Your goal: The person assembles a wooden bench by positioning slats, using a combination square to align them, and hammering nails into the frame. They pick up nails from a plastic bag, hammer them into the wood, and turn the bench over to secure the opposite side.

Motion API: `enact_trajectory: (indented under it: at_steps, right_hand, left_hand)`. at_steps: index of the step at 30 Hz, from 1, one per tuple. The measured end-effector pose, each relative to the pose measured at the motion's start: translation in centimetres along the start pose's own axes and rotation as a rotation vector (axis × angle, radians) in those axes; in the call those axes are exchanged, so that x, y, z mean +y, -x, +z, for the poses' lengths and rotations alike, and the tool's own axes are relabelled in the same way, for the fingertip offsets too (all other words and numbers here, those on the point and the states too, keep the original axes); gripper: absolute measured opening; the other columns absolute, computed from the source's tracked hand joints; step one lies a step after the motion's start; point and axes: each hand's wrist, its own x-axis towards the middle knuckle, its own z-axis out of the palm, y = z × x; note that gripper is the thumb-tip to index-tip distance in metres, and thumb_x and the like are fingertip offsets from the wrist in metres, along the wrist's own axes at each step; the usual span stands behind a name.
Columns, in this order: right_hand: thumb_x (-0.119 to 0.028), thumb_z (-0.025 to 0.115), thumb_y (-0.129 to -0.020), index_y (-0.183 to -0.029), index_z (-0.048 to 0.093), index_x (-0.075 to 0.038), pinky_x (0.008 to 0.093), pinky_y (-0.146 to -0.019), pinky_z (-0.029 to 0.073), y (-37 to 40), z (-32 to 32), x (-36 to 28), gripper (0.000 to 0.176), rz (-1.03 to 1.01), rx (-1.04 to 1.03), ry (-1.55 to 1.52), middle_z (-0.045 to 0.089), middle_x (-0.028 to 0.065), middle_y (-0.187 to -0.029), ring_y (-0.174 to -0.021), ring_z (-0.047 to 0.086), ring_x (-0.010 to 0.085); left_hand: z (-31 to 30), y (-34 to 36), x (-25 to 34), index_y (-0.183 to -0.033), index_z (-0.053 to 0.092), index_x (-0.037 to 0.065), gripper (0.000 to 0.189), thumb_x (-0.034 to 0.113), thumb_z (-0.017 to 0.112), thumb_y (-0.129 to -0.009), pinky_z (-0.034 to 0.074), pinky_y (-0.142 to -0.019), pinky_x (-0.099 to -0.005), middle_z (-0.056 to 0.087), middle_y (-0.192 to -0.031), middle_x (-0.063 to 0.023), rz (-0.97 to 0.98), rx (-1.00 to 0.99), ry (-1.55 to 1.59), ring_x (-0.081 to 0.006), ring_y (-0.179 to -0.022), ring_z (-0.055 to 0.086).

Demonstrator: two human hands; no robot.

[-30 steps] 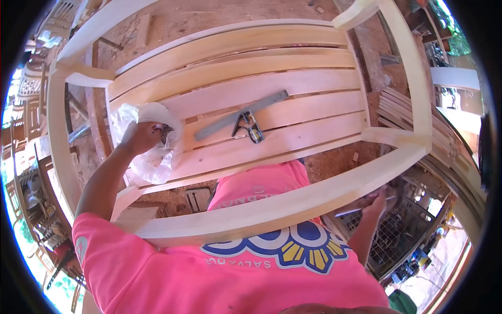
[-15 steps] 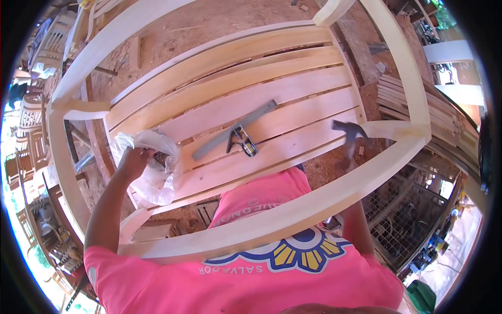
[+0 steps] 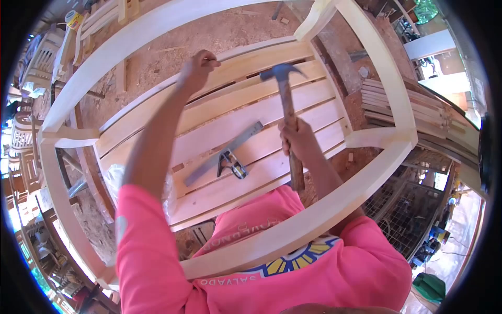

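My right hand (image 3: 297, 137) is wrapped around the wooden handle of a claw hammer (image 3: 286, 99), its dark head raised above the slats. Over the far slat, my left hand (image 3: 200, 67) has its fingers pinched together; whatever they hold is too small to make out. Beneath both hands lies a slatted wooden seat (image 3: 293, 118) inside a pale wooden frame (image 3: 380, 172). A combination square (image 3: 230, 158) rests across the near slats. Partly hidden behind my left arm is a clear plastic bag (image 3: 116, 180) on the seat's left end.
Stacked wooden strips (image 3: 402, 107) lie to the right of the frame. A wire-mesh rack (image 3: 400, 206) stands at the lower right. Wooden chairs (image 3: 44, 60) and a small yellow-labelled container (image 3: 73, 20) are at the left. Shavings cover the ground.
My left hand has left the plastic bag and moved up and right to the far slat. My right hand has brought the hammer in from the right, over the seat.
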Motion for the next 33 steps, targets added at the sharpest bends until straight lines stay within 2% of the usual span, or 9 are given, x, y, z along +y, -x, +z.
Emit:
enact_trajectory:
  at_steps: [1, 5, 7, 8, 12, 17, 21, 30, 33]
  right_hand:
    - [-0.019, 0.065, -0.1, -0.097, 0.055, -0.003, 0.0282, -0.049, 0.05, -0.4, 0.0, 0.2, 0.019, 0.026, 0.0, 0.085, 0.057, 0.0027, -0.068, -0.055, 0.058, 0.0111]
    - [-0.029, 0.068, -0.1, -0.103, 0.06, 0.0, 0.0298, -0.053, 0.049, -1.1, 0.0, -1.3, 0.03, -0.158, 0.141, 0.311, 0.06, 0.0042, -0.069, -0.058, 0.059, 0.0114]
    - [-0.031, 0.069, -0.099, -0.104, 0.062, 0.001, 0.0321, -0.057, 0.05, -2.5, 0.1, -1.7, 0.033, -0.214, 0.073, 0.21, 0.062, 0.0063, -0.071, -0.061, 0.06, 0.0136]
    - [-0.032, 0.069, -0.098, -0.104, 0.063, 0.001, 0.0332, -0.058, 0.051, -3.2, 0.1, -1.9, 0.034, -0.262, 0.043, 0.16, 0.063, 0.0074, -0.072, -0.062, 0.061, 0.0146]
    - [-0.034, 0.068, -0.098, -0.107, 0.061, 0.003, 0.0406, -0.065, 0.053, -4.9, 0.4, -1.5, 0.039, -0.3, 0.106, 0.41, 0.068, 0.0173, -0.076, -0.066, 0.068, 0.025]
    - [-0.031, 0.068, -0.1, -0.111, 0.059, 0.004, 0.0403, -0.063, 0.053, -3.3, 1.1, -4.5, 0.037, -0.446, 0.128, 0.482, 0.067, 0.0175, -0.072, -0.067, 0.071, 0.0273]
    - [-0.027, 0.067, -0.102, -0.116, 0.056, 0.004, 0.04, -0.061, 0.052, -2.9, 1.8, -6.6, 0.036, -0.606, 0.112, 0.447, 0.067, 0.0165, -0.071, -0.067, 0.071, 0.029]
    - [-0.031, 0.063, -0.104, -0.11, 0.054, 0.002, 0.0509, -0.063, 0.053, -8.0, 2.3, -4.4, 0.034, -0.425, 0.128, 0.83, 0.068, 0.0262, -0.075, -0.075, 0.069, 0.0483]
    - [-0.03, 0.063, -0.104, -0.108, 0.054, 0.003, 0.0519, -0.062, 0.053, -5.5, 3.0, -7.2, 0.034, -0.525, 0.142, 0.677, 0.067, 0.0269, -0.073, -0.072, 0.069, 0.049]
  left_hand:
    - [3.9, -1.4, -1.8, -0.106, 0.075, 0.01, 0.022, 0.029, 0.072, -0.096, 0.056, -0.083, -0.0385, 0.078, -0.095, -0.01, 0.002, 0.136, 0.059, -0.0206, -0.092, 0.074]
    - [8.9, -0.8, -4.0, -0.109, 0.079, 0.019, 0.022, 0.035, 0.074, -0.094, 0.055, -0.085, -0.0355, 0.08, -0.099, -0.0035, -0.087, 0.184, -0.062, -0.0197, -0.094, 0.075]
    - [7.9, -1.3, -2.4, -0.11, 0.08, 0.023, 0.022, 0.036, 0.075, -0.093, 0.053, -0.088, -0.034, 0.08, -0.1, 0.0002, -0.164, 0.153, 0.041, -0.0196, -0.094, 0.074]
    - [7.7, -1.1, -1.8, -0.111, 0.081, 0.027, 0.023, 0.04, 0.073, -0.093, 0.047, -0.097, -0.0362, 0.081, -0.101, 0.0032, -0.218, 0.127, -0.035, -0.0189, -0.1, 0.073]
    - [7.7, -0.8, 0.4, -0.113, 0.081, 0.027, 0.027, 0.043, 0.071, -0.094, 0.048, -0.1, -0.0378, 0.08, -0.102, 0.0006, -0.213, 0.137, -0.276, -0.0178, -0.102, 0.072]
    - [8.0, -0.8, -0.3, -0.11, 0.081, 0.033, 0.024, 0.046, 0.071, -0.093, 0.038, -0.103, -0.0425, 0.081, -0.101, 0.0037, -0.204, 0.169, -0.258, -0.02, -0.107, 0.07]
    - [7.9, -0.9, 0.1, -0.11, 0.081, 0.034, 0.025, 0.048, 0.069, -0.094, 0.038, -0.104, -0.0428, 0.08, -0.102, 0.0024, -0.221, 0.161, -0.309, -0.0204, -0.109, 0.069]
    - [8.7, -1.4, -0.7, -0.111, 0.081, 0.037, 0.026, 0.051, 0.069, -0.094, 0.035, -0.108, -0.0466, 0.078, -0.113, 0.0011, -0.233, 0.186, -0.413, -0.0222, -0.124, 0.061]
    - [8.8, -0.3, -1.4, -0.112, 0.081, 0.037, 0.027, 0.052, 0.07, -0.092, 0.036, -0.108, -0.0471, 0.079, -0.111, 0.0007, -0.196, 0.172, -0.369, -0.0221, -0.121, 0.062]
